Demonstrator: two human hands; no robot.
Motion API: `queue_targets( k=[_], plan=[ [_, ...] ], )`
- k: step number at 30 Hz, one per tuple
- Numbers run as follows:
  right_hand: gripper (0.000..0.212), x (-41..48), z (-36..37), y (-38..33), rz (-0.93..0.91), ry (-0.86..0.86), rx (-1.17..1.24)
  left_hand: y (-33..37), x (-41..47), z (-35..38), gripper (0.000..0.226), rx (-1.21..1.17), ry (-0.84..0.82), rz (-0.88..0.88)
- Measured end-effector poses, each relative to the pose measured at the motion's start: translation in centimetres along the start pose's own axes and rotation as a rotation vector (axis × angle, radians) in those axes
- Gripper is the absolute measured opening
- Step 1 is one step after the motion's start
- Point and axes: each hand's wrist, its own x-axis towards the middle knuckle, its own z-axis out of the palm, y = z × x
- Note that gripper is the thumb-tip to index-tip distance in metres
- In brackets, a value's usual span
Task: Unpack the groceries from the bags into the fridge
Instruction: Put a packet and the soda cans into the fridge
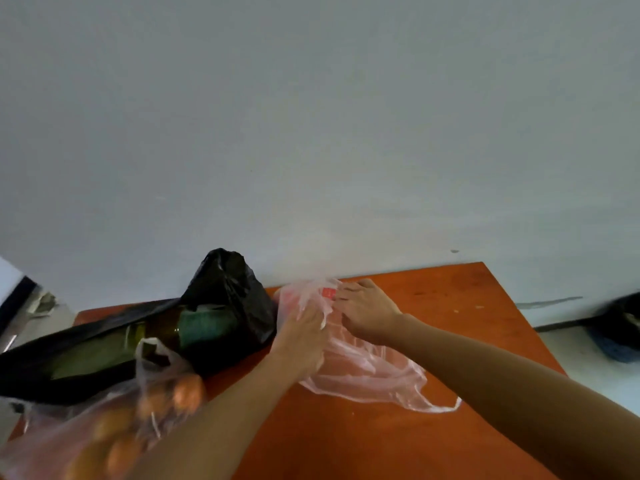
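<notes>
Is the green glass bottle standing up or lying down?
Lying down: the green glass bottle rests sideways inside the black plastic bag.

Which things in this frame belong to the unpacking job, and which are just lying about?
Job: pink bag, gripped by left hand and right hand; black bag with green bottle; clear bag of oranges.
Lying about: dark tub on the floor, right; crumpled scrap, far left; table only bears the bags.

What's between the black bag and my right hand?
Head view: the top of the pink bag and your left hand lie between the black bag and right hand.
</notes>
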Motion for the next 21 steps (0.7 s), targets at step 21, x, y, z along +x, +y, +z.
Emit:
queue_targets(
  k=[21],
  plan=[
    [0.036, 11.0, 13.3, -0.9, 0.265, -0.113, 0.305, -11.5, 12.0, 10.8, 0.032, -0.661, -0.248, -0.375]
  ],
)
